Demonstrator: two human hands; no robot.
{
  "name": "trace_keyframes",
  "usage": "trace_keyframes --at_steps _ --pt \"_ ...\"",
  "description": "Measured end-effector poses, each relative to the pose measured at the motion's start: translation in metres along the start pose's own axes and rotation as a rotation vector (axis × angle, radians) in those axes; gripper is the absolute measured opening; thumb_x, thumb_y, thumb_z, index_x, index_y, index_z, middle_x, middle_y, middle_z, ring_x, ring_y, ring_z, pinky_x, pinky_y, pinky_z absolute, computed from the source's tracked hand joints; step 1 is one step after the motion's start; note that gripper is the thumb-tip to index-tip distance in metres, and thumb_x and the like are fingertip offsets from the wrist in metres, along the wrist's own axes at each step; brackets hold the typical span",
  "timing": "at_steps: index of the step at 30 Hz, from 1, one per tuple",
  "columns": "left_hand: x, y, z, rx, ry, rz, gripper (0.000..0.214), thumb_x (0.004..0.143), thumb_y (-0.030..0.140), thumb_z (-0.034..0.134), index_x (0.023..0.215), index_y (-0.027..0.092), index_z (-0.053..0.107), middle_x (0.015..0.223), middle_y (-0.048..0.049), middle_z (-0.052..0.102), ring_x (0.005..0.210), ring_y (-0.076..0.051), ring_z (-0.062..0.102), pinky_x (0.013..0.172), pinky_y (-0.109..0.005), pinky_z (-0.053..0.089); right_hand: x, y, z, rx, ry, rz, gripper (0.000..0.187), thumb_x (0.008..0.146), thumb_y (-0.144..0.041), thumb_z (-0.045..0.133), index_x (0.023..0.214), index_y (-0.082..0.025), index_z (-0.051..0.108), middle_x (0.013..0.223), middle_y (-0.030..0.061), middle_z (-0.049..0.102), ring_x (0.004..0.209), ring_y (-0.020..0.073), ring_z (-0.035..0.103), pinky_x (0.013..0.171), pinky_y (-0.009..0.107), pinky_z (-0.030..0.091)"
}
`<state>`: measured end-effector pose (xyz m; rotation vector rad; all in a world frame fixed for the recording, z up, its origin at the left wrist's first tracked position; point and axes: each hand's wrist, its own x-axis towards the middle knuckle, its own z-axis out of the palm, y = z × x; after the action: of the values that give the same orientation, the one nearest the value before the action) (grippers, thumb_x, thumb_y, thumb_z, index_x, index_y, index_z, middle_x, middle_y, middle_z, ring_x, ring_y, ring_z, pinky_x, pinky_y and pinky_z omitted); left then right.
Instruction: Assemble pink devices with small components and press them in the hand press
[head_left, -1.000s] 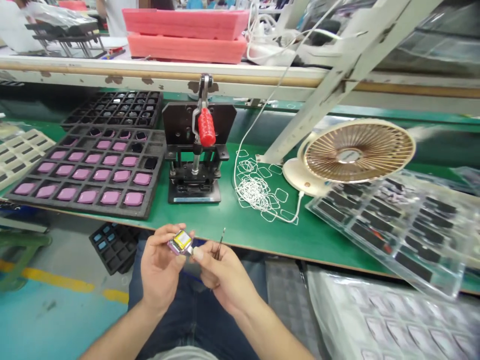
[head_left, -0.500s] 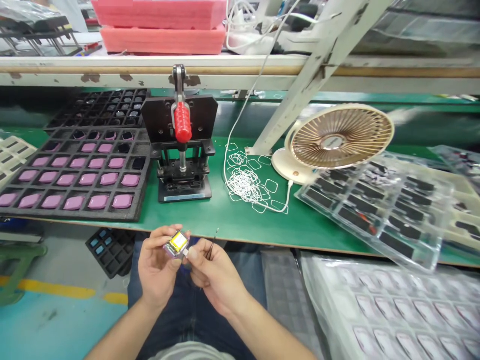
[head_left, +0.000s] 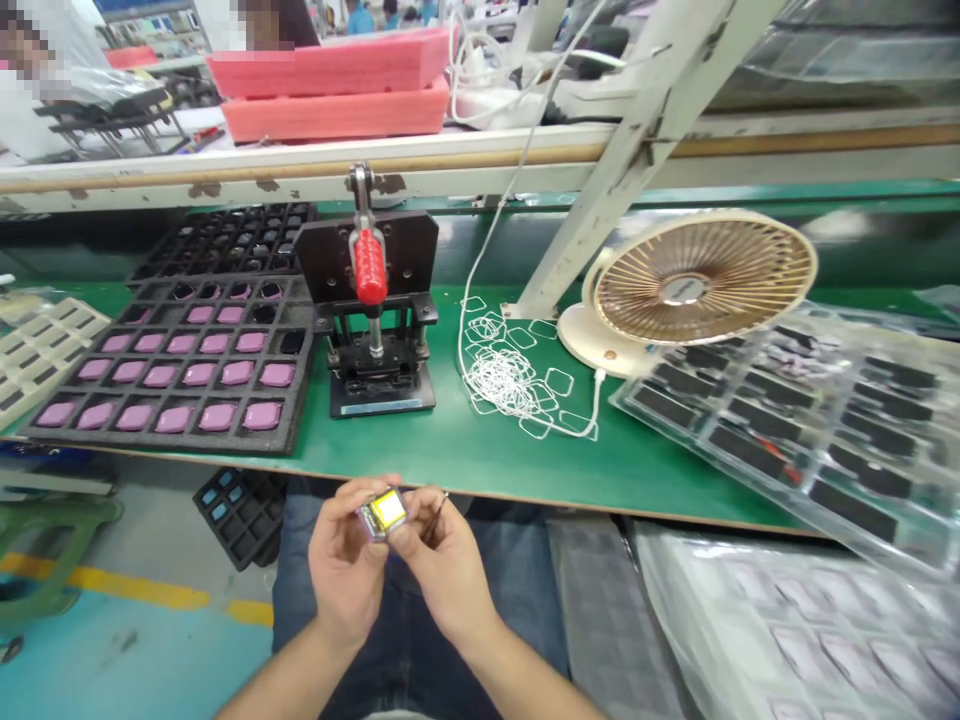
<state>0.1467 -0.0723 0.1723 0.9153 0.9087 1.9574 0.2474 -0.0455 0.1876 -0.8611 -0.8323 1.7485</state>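
Observation:
Above my lap, at the bench's front edge, I hold a small opened watch case (head_left: pixel 388 511) with a yellow-edged silvery battery and a bit of circuit board showing inside. My left hand (head_left: pixel 341 565) is closed on its left side, thumb below and fingers behind. Against the right side of the case rests the thumb of my right hand (head_left: pixel 454 570). That hand's curled fingers also hold thin dark tweezers (head_left: pixel 438 508), tip pointing up and away from the case. The fingers hide much of the tweezers and the case's underside.
A black toggle press (head_left: pixel 379 350) with a red handle stands ahead. On the left lies a foam tray (head_left: pixel 225 440) of purple watch cases. White gasket rings (head_left: pixel 506 380) lie beside a fan (head_left: pixel 701 285). Clear trays (head_left: pixel 712 425) overhang the bench's right front edge.
The view has tilted up and shifted left. My right thumb has moved from the case's lower corner to its right side, and the white tab pinched there no longer shows.

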Motion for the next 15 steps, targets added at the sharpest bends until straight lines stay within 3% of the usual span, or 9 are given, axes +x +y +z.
trace_keyframes --at_steps 5,9,10,12,15 --pt "-0.005 0.004 0.011 -0.088 -0.001 -0.133 0.031 0.092 0.038 0.084 0.120 0.029 0.076 0.120 -0.0096 0.075 0.119 -0.032 0.074 0.096 -0.043 0.066 -0.006 -0.005 0.000 -0.062 0.012 -0.071 0.066 0.079 -0.063 0.094 0.074 -0.022 0.042 0.068 -0.0064 0.041 0.063 0.0112 0.034 0.058 0.023 0.033" --pt "-0.016 0.025 0.015 -0.121 0.043 -0.547 0.047 0.085 0.044 0.088 0.128 0.029 0.075 0.123 -0.0126 0.079 0.109 -0.033 0.079 0.088 -0.040 0.069 -0.046 -0.023 -0.013 -0.231 0.092 -0.090 0.062 0.086 -0.067 0.085 0.075 -0.022 0.043 0.065 -0.0074 0.039 0.059 0.0099 0.030 0.055 0.023 0.028" --pt "-0.016 0.028 0.012 -0.085 0.071 -0.646 0.055 0.084 0.044 0.089 0.135 0.032 0.071 0.126 -0.0115 0.079 0.111 -0.034 0.079 0.088 -0.039 0.069 -0.057 -0.029 -0.024 -0.327 0.117 -0.101 0.059 0.092 -0.069 0.078 0.075 -0.022 0.046 0.062 -0.0073 0.039 0.057 0.0095 0.030 0.053 0.023 0.026" --pt "-0.008 0.023 0.002 0.037 0.064 -0.777 0.052 0.084 0.048 0.088 0.131 0.034 0.073 0.134 -0.0085 0.077 0.122 -0.035 0.074 0.090 -0.038 0.070 -0.079 -0.047 -0.059 -0.600 0.249 -0.123 0.056 0.101 -0.070 0.062 0.075 -0.021 0.053 0.059 -0.0057 0.042 0.053 0.0097 0.034 0.052 0.024 0.027" --pt "0.003 0.004 -0.009 0.192 -0.003 -0.859 0.044 0.073 0.056 0.088 0.113 0.039 0.078 0.139 0.0013 0.076 0.143 -0.044 0.059 0.096 -0.052 0.069 -0.118 -0.091 -0.144 -1.108 0.744 -0.057 0.060 0.106 -0.070 0.048 0.074 -0.020 0.060 0.066 0.0003 0.057 0.062 0.0138 0.051 0.061 0.025 0.040"
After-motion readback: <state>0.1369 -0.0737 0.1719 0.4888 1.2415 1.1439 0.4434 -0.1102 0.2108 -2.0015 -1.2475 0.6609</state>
